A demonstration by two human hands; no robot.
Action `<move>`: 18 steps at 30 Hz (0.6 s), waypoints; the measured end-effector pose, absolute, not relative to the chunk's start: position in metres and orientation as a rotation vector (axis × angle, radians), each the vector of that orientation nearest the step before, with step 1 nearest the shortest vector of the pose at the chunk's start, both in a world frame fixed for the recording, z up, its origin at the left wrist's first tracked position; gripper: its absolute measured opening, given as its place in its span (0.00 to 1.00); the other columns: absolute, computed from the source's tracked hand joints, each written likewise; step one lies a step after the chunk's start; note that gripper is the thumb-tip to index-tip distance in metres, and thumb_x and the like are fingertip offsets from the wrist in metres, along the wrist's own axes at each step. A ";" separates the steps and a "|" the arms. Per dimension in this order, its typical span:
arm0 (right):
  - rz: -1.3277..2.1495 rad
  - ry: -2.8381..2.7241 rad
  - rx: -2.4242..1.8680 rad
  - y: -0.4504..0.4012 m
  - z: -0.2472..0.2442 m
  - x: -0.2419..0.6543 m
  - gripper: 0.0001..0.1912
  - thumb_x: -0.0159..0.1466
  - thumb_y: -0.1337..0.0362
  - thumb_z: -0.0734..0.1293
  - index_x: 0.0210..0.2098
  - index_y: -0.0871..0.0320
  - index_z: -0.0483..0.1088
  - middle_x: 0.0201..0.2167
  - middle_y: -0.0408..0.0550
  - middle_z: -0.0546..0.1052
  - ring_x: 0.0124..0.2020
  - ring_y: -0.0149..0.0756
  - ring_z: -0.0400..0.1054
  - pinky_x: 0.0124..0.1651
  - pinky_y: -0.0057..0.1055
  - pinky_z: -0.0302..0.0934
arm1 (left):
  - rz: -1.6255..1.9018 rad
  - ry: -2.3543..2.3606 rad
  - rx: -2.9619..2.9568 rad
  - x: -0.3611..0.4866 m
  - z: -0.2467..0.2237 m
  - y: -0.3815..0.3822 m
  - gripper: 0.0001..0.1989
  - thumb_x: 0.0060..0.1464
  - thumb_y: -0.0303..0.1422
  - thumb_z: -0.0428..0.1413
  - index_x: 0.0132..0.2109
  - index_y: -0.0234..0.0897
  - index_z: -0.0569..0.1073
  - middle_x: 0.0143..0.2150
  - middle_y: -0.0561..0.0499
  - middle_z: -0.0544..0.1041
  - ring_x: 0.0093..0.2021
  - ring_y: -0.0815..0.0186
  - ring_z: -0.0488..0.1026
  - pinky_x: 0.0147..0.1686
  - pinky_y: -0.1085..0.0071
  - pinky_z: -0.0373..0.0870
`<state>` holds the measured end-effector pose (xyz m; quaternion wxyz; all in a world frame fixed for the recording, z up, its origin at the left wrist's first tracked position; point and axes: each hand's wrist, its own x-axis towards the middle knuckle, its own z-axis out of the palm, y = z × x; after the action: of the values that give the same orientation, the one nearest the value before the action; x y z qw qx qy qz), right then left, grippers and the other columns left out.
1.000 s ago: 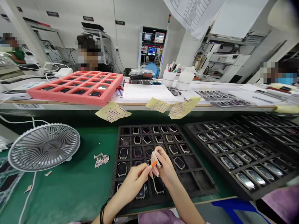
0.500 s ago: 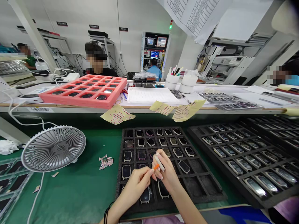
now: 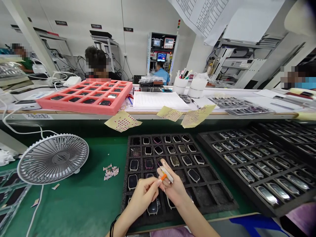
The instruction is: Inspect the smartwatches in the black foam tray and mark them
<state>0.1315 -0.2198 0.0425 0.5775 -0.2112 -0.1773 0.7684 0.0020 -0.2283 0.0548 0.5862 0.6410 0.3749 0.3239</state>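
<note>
Above the black foam tray [image 3: 207, 194], my right hand [image 3: 175, 189] grips a pale-edged smartwatch case [image 3: 168, 174], tilted on its side. Pinched in the fingers of my left hand [image 3: 145, 194] is a small orange strip [image 3: 163, 177], its end against the edge of the watch; its exact kind is unclear. More smartwatches sit face up in the tray's compartments, among them a watch [image 3: 193, 175] right of my hands and another watch [image 3: 152, 208] beneath my left hand. My fingers hide part of the held watch and some compartments.
A grey fan [image 3: 61, 158] stands at left beside a small pile of pinkish pieces [image 3: 111, 172]. Another watch-filled tray [image 3: 247, 164] lies at right. On the shelf above are a pink foam tray [image 3: 80, 108] and paper sheets [image 3: 158, 100]. A co-worker [image 3: 96, 62] sits across.
The watch in my right hand has turned so that more of its narrow side shows. My left hand's orange strip stays against it. The head view has shifted slightly.
</note>
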 end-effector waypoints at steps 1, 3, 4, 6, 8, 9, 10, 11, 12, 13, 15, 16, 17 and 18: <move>1.800 -0.385 -0.503 -0.220 0.041 0.131 0.16 0.56 0.61 0.72 0.32 0.55 0.60 0.14 0.29 0.57 0.12 0.19 0.36 0.13 0.17 0.39 | 0.752 0.874 1.489 0.002 0.055 -0.228 0.28 0.57 0.55 0.45 0.28 0.34 0.71 0.13 0.60 0.56 0.15 0.75 0.50 0.19 0.74 0.48; 1.808 -0.326 -0.521 -0.219 0.037 0.129 0.16 0.55 0.63 0.73 0.30 0.55 0.59 0.14 0.30 0.57 0.12 0.19 0.36 0.13 0.18 0.39 | 0.759 0.877 1.476 0.002 0.054 -0.226 0.29 0.56 0.57 0.45 0.26 0.34 0.70 0.12 0.60 0.55 0.15 0.75 0.49 0.19 0.74 0.48; 1.814 -0.310 -0.530 -0.219 0.035 0.128 0.16 0.55 0.63 0.73 0.29 0.55 0.59 0.13 0.30 0.57 0.12 0.19 0.36 0.13 0.18 0.38 | 0.776 0.886 1.461 0.002 0.054 -0.225 0.29 0.55 0.58 0.45 0.25 0.35 0.68 0.12 0.60 0.55 0.15 0.75 0.49 0.19 0.75 0.48; 1.807 -0.316 -0.568 -0.221 0.032 0.127 0.15 0.54 0.61 0.72 0.29 0.55 0.60 0.13 0.30 0.57 0.12 0.19 0.36 0.12 0.18 0.36 | 0.817 0.900 1.404 0.003 0.052 -0.223 0.30 0.53 0.59 0.46 0.24 0.36 0.65 0.13 0.59 0.56 0.15 0.75 0.50 0.18 0.75 0.51; 1.759 -0.388 -0.651 -0.224 0.031 0.125 0.14 0.56 0.58 0.71 0.33 0.55 0.62 0.14 0.31 0.60 0.12 0.19 0.38 0.13 0.18 0.36 | 0.846 0.902 1.336 0.005 0.049 -0.221 0.28 0.50 0.60 0.49 0.25 0.36 0.64 0.17 0.57 0.61 0.17 0.73 0.56 0.20 0.75 0.58; 1.714 -0.442 -0.709 -0.226 0.031 0.124 0.14 0.57 0.57 0.71 0.35 0.54 0.63 0.15 0.32 0.61 0.12 0.19 0.40 0.14 0.18 0.37 | 0.853 0.906 1.318 0.006 0.047 -0.220 0.27 0.49 0.59 0.51 0.26 0.36 0.65 0.19 0.56 0.64 0.19 0.72 0.60 0.22 0.74 0.62; 1.661 -0.504 -0.767 -0.228 0.031 0.124 0.13 0.58 0.56 0.70 0.36 0.54 0.64 0.16 0.32 0.62 0.12 0.19 0.42 0.14 0.18 0.39 | 0.860 0.915 1.317 0.007 0.046 -0.220 0.26 0.49 0.58 0.53 0.27 0.36 0.65 0.21 0.54 0.67 0.22 0.70 0.64 0.25 0.73 0.66; 1.611 -0.569 -0.818 -0.229 0.032 0.123 0.13 0.58 0.55 0.69 0.37 0.54 0.64 0.16 0.32 0.61 0.13 0.20 0.44 0.15 0.18 0.41 | 0.870 0.926 1.328 0.007 0.044 -0.221 0.25 0.49 0.56 0.54 0.28 0.36 0.65 0.23 0.53 0.68 0.24 0.69 0.66 0.27 0.72 0.68; 1.569 -0.627 -0.857 -0.230 0.031 0.123 0.14 0.59 0.53 0.69 0.37 0.53 0.64 0.15 0.32 0.60 0.13 0.20 0.45 0.15 0.18 0.41 | 0.881 0.935 1.343 0.008 0.043 -0.221 0.24 0.50 0.55 0.54 0.28 0.36 0.65 0.24 0.52 0.69 0.26 0.68 0.68 0.29 0.71 0.69; 1.536 -0.670 -0.880 -0.231 0.031 0.123 0.14 0.59 0.52 0.68 0.36 0.53 0.64 0.14 0.31 0.58 0.13 0.21 0.44 0.16 0.19 0.42 | 0.892 0.937 1.356 0.008 0.042 -0.222 0.23 0.52 0.54 0.53 0.28 0.36 0.65 0.25 0.52 0.69 0.27 0.68 0.68 0.30 0.71 0.70; 1.501 -0.717 -0.888 -0.230 0.030 0.126 0.15 0.59 0.50 0.68 0.35 0.53 0.63 0.13 0.30 0.54 0.13 0.22 0.43 0.16 0.20 0.43 | 0.923 0.945 1.372 0.007 0.041 -0.221 0.23 0.54 0.53 0.51 0.28 0.36 0.64 0.24 0.53 0.67 0.26 0.69 0.65 0.29 0.73 0.67; 1.493 -0.730 -0.892 -0.229 0.029 0.128 0.15 0.60 0.49 0.67 0.35 0.52 0.63 0.13 0.30 0.53 0.13 0.22 0.42 0.16 0.20 0.43 | 0.934 0.966 1.385 0.005 0.040 -0.220 0.23 0.55 0.53 0.50 0.27 0.36 0.63 0.24 0.55 0.64 0.25 0.70 0.63 0.27 0.74 0.65; 1.475 -0.752 -0.921 -0.228 0.029 0.131 0.15 0.60 0.49 0.66 0.35 0.52 0.63 0.13 0.30 0.52 0.13 0.23 0.42 0.16 0.21 0.45 | 0.939 1.004 1.412 0.002 0.039 -0.219 0.23 0.55 0.53 0.49 0.26 0.37 0.62 0.23 0.56 0.61 0.23 0.72 0.60 0.25 0.75 0.61; 1.442 -0.784 -0.974 -0.227 0.029 0.135 0.15 0.60 0.48 0.66 0.35 0.51 0.62 0.14 0.31 0.52 0.13 0.23 0.43 0.17 0.22 0.46 | 0.931 1.057 1.457 -0.002 0.039 -0.217 0.23 0.55 0.53 0.48 0.26 0.37 0.60 0.22 0.57 0.59 0.23 0.73 0.57 0.23 0.76 0.58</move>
<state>0.1353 -0.2271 0.0290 0.5782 -0.4165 -0.3350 0.6164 -0.0019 -0.2168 0.0390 0.5289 0.6102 0.4426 0.3899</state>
